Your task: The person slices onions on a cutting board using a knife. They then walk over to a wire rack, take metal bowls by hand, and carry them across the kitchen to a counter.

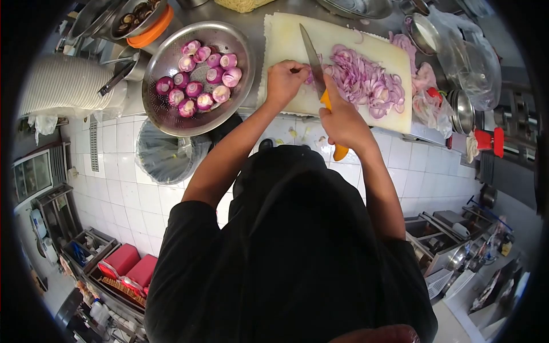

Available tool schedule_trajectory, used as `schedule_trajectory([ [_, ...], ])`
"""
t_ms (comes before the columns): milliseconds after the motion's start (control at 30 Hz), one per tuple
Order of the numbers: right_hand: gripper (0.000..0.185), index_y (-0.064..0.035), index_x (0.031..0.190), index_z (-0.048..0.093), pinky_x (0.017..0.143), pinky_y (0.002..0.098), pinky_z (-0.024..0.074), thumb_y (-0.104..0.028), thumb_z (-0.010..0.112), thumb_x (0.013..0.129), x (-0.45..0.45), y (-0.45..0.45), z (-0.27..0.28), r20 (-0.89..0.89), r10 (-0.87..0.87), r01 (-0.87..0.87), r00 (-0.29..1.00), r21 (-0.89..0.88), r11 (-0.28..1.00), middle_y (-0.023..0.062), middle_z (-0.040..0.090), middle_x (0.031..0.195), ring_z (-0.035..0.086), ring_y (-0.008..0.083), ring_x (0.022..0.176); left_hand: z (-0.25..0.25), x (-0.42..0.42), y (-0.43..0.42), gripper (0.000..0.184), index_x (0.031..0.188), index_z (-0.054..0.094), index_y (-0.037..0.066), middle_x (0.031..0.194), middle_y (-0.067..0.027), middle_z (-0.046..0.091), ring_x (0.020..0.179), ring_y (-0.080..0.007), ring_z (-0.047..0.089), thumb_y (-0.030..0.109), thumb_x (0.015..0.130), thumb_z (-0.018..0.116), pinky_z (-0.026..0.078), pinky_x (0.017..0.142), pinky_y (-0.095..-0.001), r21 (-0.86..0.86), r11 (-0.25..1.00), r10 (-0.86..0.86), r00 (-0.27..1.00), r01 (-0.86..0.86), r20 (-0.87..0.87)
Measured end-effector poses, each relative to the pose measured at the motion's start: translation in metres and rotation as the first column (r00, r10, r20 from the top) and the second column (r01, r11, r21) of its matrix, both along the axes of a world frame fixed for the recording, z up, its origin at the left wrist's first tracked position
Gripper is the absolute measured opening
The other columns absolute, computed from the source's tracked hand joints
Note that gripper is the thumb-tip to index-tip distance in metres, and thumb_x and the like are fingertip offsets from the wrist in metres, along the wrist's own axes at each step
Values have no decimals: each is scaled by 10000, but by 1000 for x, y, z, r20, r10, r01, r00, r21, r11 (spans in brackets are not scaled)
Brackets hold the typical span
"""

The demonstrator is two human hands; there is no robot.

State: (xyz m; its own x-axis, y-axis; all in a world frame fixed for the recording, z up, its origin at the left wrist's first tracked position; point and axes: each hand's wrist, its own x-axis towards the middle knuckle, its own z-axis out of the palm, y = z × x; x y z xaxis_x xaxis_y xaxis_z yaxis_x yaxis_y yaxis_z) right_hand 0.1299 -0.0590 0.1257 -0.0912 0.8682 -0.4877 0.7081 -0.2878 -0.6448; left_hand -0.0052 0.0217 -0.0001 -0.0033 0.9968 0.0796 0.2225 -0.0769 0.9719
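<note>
Along the far left, the cutting board (280, 37) offers bare room for a hand to pass beyond the left hand (286, 83). The knife (311, 51) slants across the way from there to the sliced red onion (366, 80). A colander (157, 64) blocks the left (its open top is reachable from above); pink cloth (424, 77) and a plastic bag (432, 111) crowd the right edge.

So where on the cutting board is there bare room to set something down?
The cutting board is bare at its far-left corner, beyond the left hand and left of the knife. Sliced onions crowd its middle and right.
</note>
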Motion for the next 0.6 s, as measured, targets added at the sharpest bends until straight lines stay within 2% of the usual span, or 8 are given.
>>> schedule_trajectory([
  [33,731,-140,1547,136,565,398,523,-82,456,893,-1,-2,0,9,0,0,1000,-20,1000,260,648,980,603,244,478,0,1,0,165,869,737,-21,713,-99,722,659,-104,682,135,828,705,532,631,-258,1,1000,3,1000,-3,-6],
  [233,739,-135,1545,124,589,411,533,-84,471,894,-1,5,-59,69,23,-36,997,189,981,279,657,960,638,278,512,-3,1,0,171,873,734,-28,725,-99,726,661,-108,687,132,819,707,539,642,-256,27,999,18,1000,-18,5],
  [333,735,-141,1543,126,586,416,539,-98,485,903,-4,20,-106,190,16,-112,982,507,854,285,657,971,656,296,542,-2,1,1,168,878,732,-37,737,-100,730,667,-114,693,113,810,699,544,652,-256,-5,1000,10,1000,-10,22],
  [400,711,-122,1533,157,723,470,515,-101,478,898,2,38,-104,33,10,-21,999,377,926,317,631,1039,652,400,760,-3,1,2,166,874,730,-43,741,-101,731,670,-116,694,105,806,693,545,658,-253,-9,1000,9,1000,-9,18],
  [467,699,-113,1528,178,745,476,515,-101,469,892,8,43,-79,-63,-13,27,998,230,973,329,616,1082,658,421,796,-1,2,2,161,869,730,-42,742,-101,732,670,-117,695,100,804,690,545,663,-252,1,1000,-4,1000,4,27],
  [533,699,-114,1527,188,653,433,538,-97,460,884,8,42,-36,-100,-22,30,995,76,997,321,613,1100,674,361,649,1,0,0,151,862,732,-34,740,-99,732,670,-119,696,99,804,690,545,667,-250,22,1000,-15,999,14,43],
  [600,711,-137,1537,168,563,401,522,-104,473,896,10,28,-21,-90,-17,23,996,64,998,272,623,1068,611,276,533,-6,1,2,151,856,734,-26,727,-94,729,660,-113,689,112,808,694,539,656,-249,44,999,4,1000,-5,23],
])
